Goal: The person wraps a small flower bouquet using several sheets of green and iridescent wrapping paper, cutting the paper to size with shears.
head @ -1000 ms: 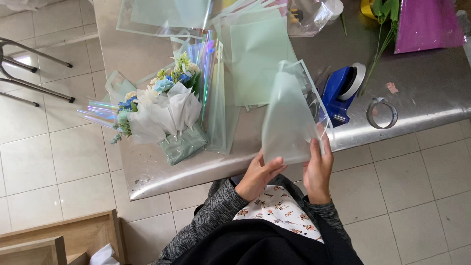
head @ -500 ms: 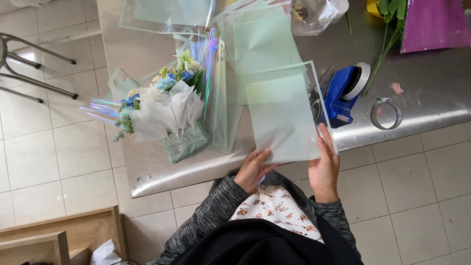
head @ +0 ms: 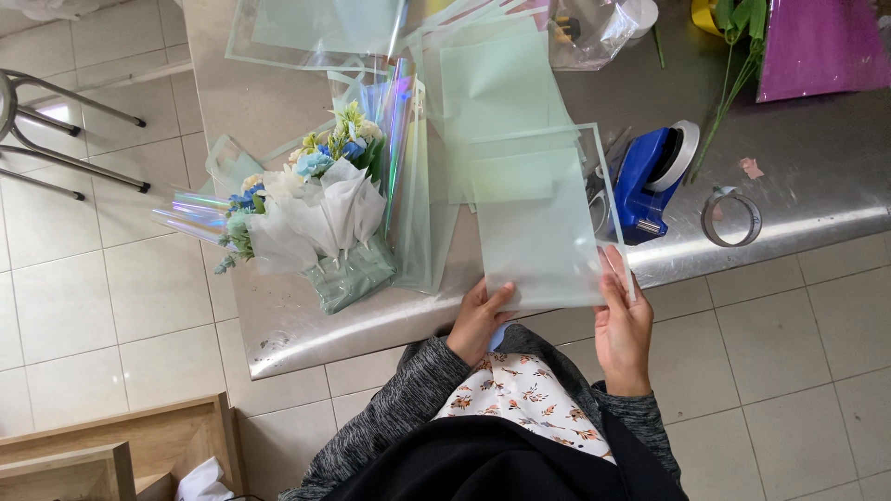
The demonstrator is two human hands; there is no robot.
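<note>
Sheet [head: 543, 232] of pale green translucent wrap is pinched flat at its near edge over the steel table [head: 807, 195], left hand [head: 478, 320] gripping at 7 o'clock, right hand [head: 624, 320] at 5 o'clock, keeping it taut, with the bouquet [head: 306, 218] at 9 o'clock and the tape dispenser [head: 650, 176] at 2 o'clock.

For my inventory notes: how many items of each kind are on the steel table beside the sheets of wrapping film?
Flower bouquet: 1
Blue tape dispenser: 1
Loose tape ring: 1
Purple sheet: 1
Green stems: 1 bunch
Clear plastic bag: 1
Total: 6
</note>
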